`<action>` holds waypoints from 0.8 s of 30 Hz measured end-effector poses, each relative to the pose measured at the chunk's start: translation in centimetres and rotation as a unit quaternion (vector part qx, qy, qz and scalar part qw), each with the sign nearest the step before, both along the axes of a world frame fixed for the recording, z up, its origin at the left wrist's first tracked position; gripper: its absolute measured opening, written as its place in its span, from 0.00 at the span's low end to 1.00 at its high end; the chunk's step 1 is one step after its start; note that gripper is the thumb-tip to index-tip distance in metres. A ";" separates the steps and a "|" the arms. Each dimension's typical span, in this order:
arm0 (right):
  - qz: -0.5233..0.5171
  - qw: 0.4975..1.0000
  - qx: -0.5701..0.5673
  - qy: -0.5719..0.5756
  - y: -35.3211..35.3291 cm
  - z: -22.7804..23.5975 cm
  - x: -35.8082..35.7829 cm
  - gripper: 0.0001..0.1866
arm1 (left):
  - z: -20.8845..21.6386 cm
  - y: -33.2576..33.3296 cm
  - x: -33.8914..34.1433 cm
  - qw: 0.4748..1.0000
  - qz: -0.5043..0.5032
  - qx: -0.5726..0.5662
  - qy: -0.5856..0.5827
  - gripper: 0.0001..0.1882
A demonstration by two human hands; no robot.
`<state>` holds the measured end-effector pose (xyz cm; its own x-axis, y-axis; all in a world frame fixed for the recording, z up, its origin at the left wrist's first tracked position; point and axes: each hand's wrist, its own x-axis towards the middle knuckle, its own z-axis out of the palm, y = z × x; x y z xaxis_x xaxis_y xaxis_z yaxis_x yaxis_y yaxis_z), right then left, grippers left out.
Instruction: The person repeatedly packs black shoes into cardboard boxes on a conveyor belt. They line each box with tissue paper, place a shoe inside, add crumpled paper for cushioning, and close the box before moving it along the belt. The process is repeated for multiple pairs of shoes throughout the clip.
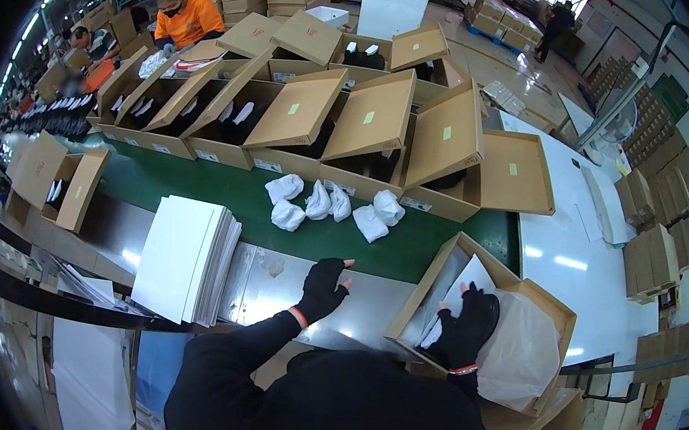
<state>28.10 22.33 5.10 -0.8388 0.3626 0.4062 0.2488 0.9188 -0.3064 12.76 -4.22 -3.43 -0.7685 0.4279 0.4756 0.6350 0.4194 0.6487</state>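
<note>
My left hand (pixel 323 289), in a black fingerless glove, hovers over the metal strip of the bench with thumb and forefinger apart and nothing between them. In the brown cardboard box (pixel 416 307) at right, my right hand (pixel 469 325), gloved alike, rests over a white paper sheet (pixel 475 273). Its thumb and forefinger tips are apart; the other fingers are partly hidden. Beside that hand, a translucent white wrapping (pixel 524 348) bulges over the box's right side. Ahead of my hands, several crumpled white paper wads (pixel 318 202) sit on the green belt (pixel 252 227).
A stack of white sheets (pixel 183 257) stands left of my left hand. Across the belt runs a row of lidded boxes (pixel 367 122) holding dark items. A smaller open box (pixel 80 189) is at far left. A white table (pixel 566 236) adjoins at right. A person in orange (pixel 189 22) works beyond the boxes.
</note>
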 end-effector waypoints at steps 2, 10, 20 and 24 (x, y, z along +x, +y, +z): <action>0.012 0.999 0.040 -0.010 -3.3 3.2 -1.3 0.29 | -0.3 -0.8 -0.1 1.000 0.002 -0.006 -0.015 0.22; 0.077 0.994 -0.042 -0.069 -4.7 1.6 -4.0 0.28 | -8.7 -2.9 -0.6 0.996 -0.052 -0.068 -0.009 0.31; 0.050 0.993 -0.061 -0.089 -2.8 0.7 -2.1 0.25 | -6.9 -3.4 -12.5 0.986 0.099 -0.130 0.019 0.36; 0.053 0.988 -0.110 -0.096 -2.5 0.5 -3.3 0.26 | -7.1 -2.1 -15.9 0.965 0.166 -0.204 0.019 0.42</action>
